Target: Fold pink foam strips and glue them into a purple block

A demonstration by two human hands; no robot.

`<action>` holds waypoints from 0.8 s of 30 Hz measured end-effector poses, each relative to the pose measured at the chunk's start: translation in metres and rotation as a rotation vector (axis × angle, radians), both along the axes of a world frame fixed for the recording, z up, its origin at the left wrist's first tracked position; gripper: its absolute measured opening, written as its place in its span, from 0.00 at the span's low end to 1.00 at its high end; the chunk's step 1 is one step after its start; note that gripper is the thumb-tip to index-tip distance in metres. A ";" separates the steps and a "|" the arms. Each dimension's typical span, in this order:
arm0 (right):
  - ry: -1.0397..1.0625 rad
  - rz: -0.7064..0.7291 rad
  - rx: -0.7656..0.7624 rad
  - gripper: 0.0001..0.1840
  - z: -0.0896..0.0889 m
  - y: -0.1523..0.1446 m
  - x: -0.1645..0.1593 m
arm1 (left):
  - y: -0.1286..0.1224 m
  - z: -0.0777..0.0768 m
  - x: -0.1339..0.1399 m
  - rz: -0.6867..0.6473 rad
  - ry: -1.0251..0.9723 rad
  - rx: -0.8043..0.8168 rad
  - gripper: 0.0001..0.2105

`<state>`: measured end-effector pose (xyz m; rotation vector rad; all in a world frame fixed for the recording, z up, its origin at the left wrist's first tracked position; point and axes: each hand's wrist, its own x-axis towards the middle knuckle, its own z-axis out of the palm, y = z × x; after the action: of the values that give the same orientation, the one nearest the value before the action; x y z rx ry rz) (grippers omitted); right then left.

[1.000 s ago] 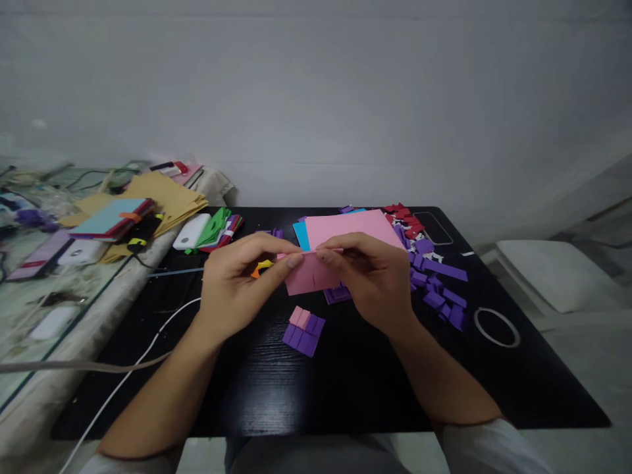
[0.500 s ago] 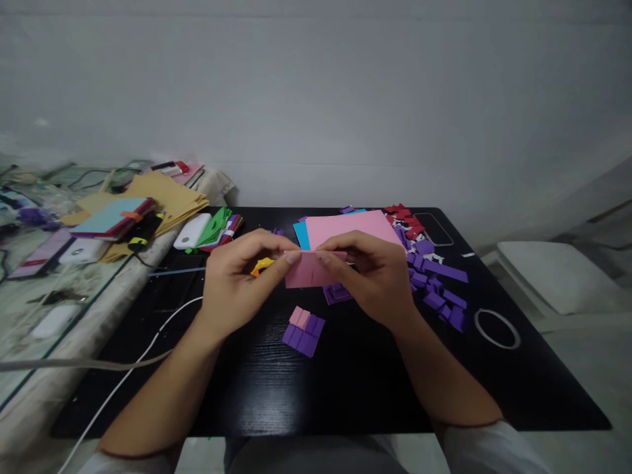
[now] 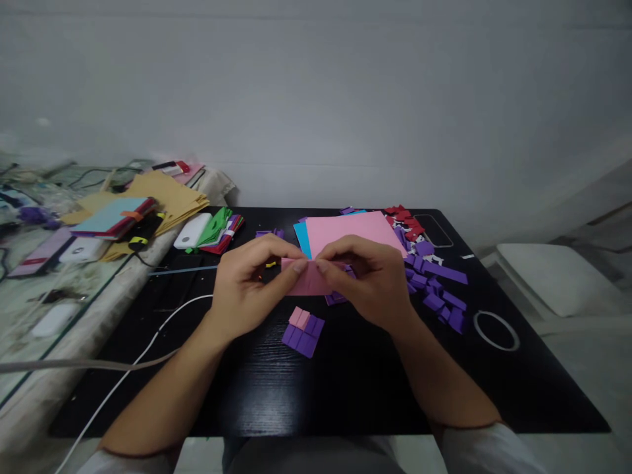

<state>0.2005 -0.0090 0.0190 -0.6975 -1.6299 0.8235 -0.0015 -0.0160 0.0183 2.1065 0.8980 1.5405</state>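
A small piece of pink paper (image 3: 310, 282) is pinched along its upper edge between both hands. My left hand (image 3: 254, 283) grips it with thumb and forefinger, and my right hand (image 3: 369, 280) does the same close beside it. The thumbs nearly meet at the middle of the edge. Below on the black table (image 3: 276, 388) lies a small square of purple and pink folded pieces (image 3: 303, 331). Purple paper (image 3: 336, 297) lies partly hidden behind the right hand. Behind the hands rest a larger pink sheet (image 3: 353, 230) and a blue sheet (image 3: 302, 237).
Purple folded pieces (image 3: 437, 293) and red scraps (image 3: 407, 220) lie to the right, near a white ring (image 3: 496, 330). At left are green paper strips (image 3: 216, 227), a white device (image 3: 191, 232), a white cable (image 3: 153, 339) and a cluttered glass surface with brown envelopes (image 3: 165, 197).
Both hands have moved slightly down and closer together along the pink paper's edge. The left hand has shifted right, uncovering more purple pieces behind it.
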 end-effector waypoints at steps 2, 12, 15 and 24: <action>-0.029 0.000 -0.008 0.06 0.003 0.003 0.007 | 0.001 0.001 -0.002 0.018 -0.012 -0.007 0.04; -0.016 0.123 -0.059 0.08 0.003 0.011 0.017 | 0.002 0.003 0.000 0.046 -0.050 -0.102 0.03; -0.095 0.048 0.022 0.09 0.003 0.009 0.011 | 0.001 0.002 0.000 0.050 -0.036 -0.111 0.02; -0.126 -0.012 0.083 0.04 0.005 0.003 0.006 | 0.002 0.003 -0.001 0.039 -0.018 -0.112 0.02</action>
<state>0.2067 -0.0062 0.0240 -0.7120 -1.7613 0.7108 -0.0022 -0.0139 0.0215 2.0049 1.0009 1.4900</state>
